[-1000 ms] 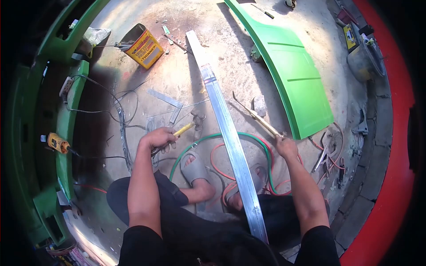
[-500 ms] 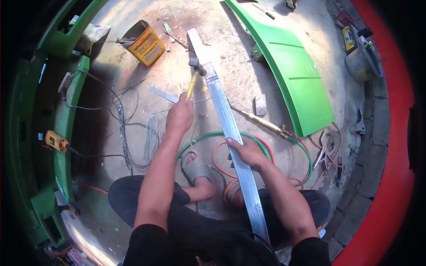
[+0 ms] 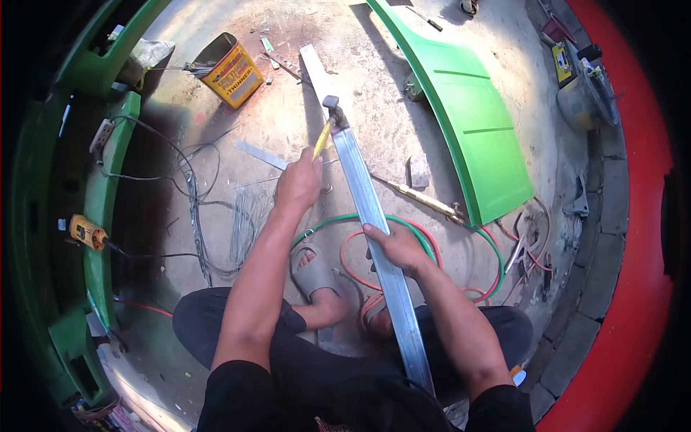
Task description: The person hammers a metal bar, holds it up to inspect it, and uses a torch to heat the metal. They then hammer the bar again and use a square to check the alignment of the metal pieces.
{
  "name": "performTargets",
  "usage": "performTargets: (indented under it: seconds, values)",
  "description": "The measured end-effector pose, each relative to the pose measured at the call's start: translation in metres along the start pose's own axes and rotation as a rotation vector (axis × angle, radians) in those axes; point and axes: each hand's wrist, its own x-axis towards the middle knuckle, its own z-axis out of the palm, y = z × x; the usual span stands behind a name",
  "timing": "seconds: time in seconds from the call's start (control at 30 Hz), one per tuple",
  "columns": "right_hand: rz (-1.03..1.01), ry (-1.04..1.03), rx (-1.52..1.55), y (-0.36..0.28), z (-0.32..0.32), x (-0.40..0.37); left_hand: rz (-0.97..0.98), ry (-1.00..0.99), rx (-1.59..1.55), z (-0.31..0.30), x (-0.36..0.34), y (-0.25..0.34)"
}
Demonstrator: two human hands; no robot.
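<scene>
A hammer [image 3: 322, 140] with a yellow handle is in my left hand [image 3: 299, 183], fingers wrapped round the grip. Its dark head lies at the metal bar, near the place where a narrower strip [image 3: 315, 72] extends from the bar's far end. The long silvery bar [image 3: 367, 194] runs from the centre down to my lap. My right hand [image 3: 397, 248] holds the bar around its middle, thumb on top and the other fingers mostly hidden beneath it.
A yellow thinner can [image 3: 241, 81] with rods stands at upper left. The curved green panel [image 3: 479, 122] lies at right, a torch [image 3: 425, 199] and hoses beside it. Cables, a small block [image 3: 419, 171] and a flat metal strip [image 3: 260, 154] are on the floor.
The hammer and my left hand have moved slightly right and the hammer head now overlaps the bar's end region. My right hand still grips the bar.
</scene>
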Motion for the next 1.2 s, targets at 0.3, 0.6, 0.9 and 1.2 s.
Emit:
performTargets:
  seconds: [0.3,0.6,0.9,1.2]
  values:
    - [-0.03,0.035,-0.024,0.002,0.001,0.0,0.044,0.051,-0.071,-0.028,0.008,0.04]
    - [-0.037,0.025,0.017,0.003,0.003,0.001,0.178,-0.067,0.19,-0.048,0.029,0.06]
    - [-0.055,0.062,-0.002,0.002,0.007,-0.001,0.197,-0.234,0.336,-0.007,0.034,0.007]
    - [-0.078,0.054,-0.057,0.004,0.005,0.002,0.097,-0.219,0.316,-0.023,0.029,0.007]
